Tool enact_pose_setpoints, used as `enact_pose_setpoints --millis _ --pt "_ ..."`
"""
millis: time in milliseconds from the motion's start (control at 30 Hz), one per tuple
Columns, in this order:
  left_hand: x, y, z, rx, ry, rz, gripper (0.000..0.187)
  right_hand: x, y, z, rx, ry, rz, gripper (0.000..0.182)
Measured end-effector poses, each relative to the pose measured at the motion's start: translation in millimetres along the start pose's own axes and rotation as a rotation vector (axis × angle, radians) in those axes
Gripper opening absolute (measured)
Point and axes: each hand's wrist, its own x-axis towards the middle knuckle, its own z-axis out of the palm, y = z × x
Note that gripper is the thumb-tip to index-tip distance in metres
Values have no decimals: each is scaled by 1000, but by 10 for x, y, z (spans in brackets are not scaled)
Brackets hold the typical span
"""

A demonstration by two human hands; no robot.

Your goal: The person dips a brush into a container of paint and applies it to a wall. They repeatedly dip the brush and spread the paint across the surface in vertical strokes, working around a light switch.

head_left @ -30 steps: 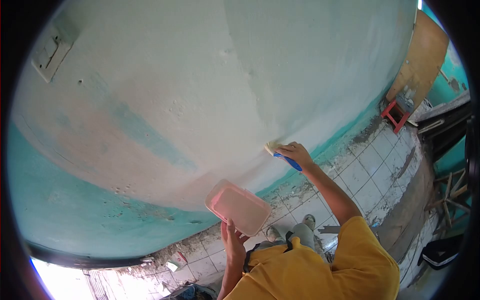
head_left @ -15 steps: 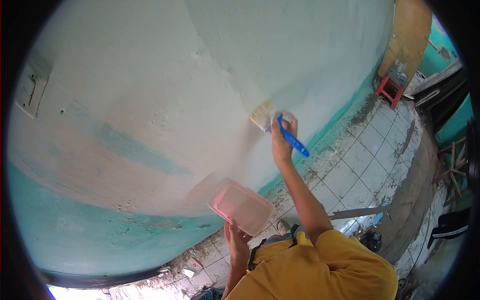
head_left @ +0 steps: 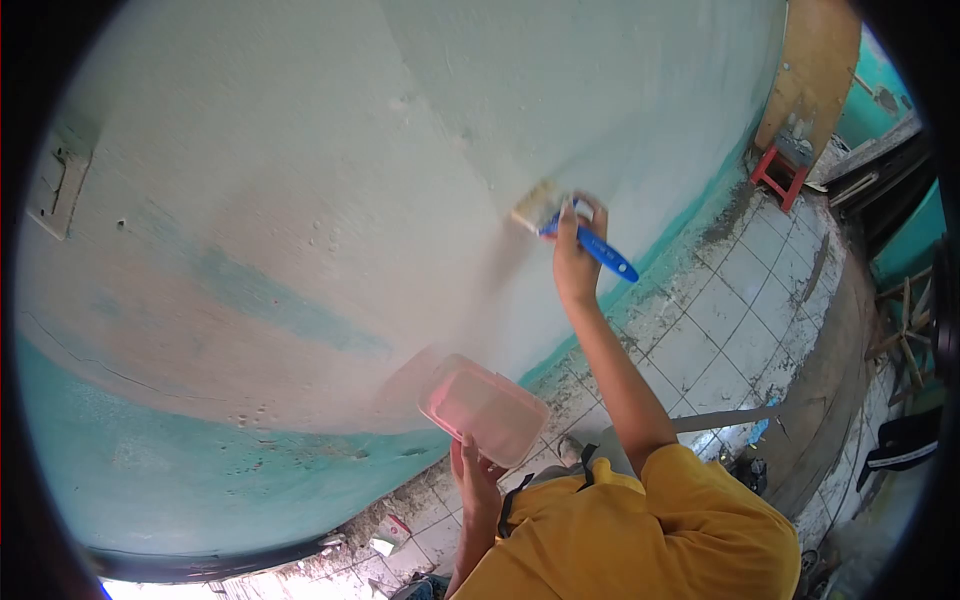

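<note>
My right hand [head_left: 580,250] is closed around a wide paintbrush [head_left: 604,255] with a blue handle and pale bristles. The bristles lie against or very near the wall [head_left: 400,190], which is whitish with patches of teal showing through. Lower down, my left hand [head_left: 477,480] grips a translucent pink plastic tub [head_left: 487,410] by its near edge. Whatever is inside the tub is hard to make out. The brush is up and to the right of the tub.
A white tiled floor [head_left: 720,285], dirty along the wall, runs to the right. A small red stool [head_left: 780,178] stands at the far end by a wooden board [head_left: 812,70]. A switch plate [head_left: 62,190] sits at the wall's left. Dark clutter lines the right side.
My right hand and the paintbrush have shifted a little up and to the right along the wall. My left hand and the tub have hardly moved.
</note>
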Motion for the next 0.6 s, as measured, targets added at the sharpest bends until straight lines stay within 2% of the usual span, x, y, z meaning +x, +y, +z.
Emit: enact_pose_setpoints --millis 67,167,300,367,433,467,533,600 --pt "4 10 11 -5 3 4 73 88 -271 107 74 -27 -134 42" --pt "15 44 50 -2 -8 4 73 -33 26 60 123 -32 -134 42" --pt "33 16 1 5 1 31 72 -550 1271 -376 74 149 123 35" --pt "33 28 22 -14 -7 31 72 -683 1497 -594 44 196 189 35" --pt "49 9 17 -16 -7 34 72 -683 1432 -654 -105 177 257 37" --pt "42 -1 10 -15 -2 30 72 -597 1424 -645 -119 123 173 41" --pt "31 8 20 -20 -2 23 73 -373 882 -383 -143 -29 57 42" --pt "25 -1 16 -21 -2 15 73 -137 273 -89 -29 -102 7 40"
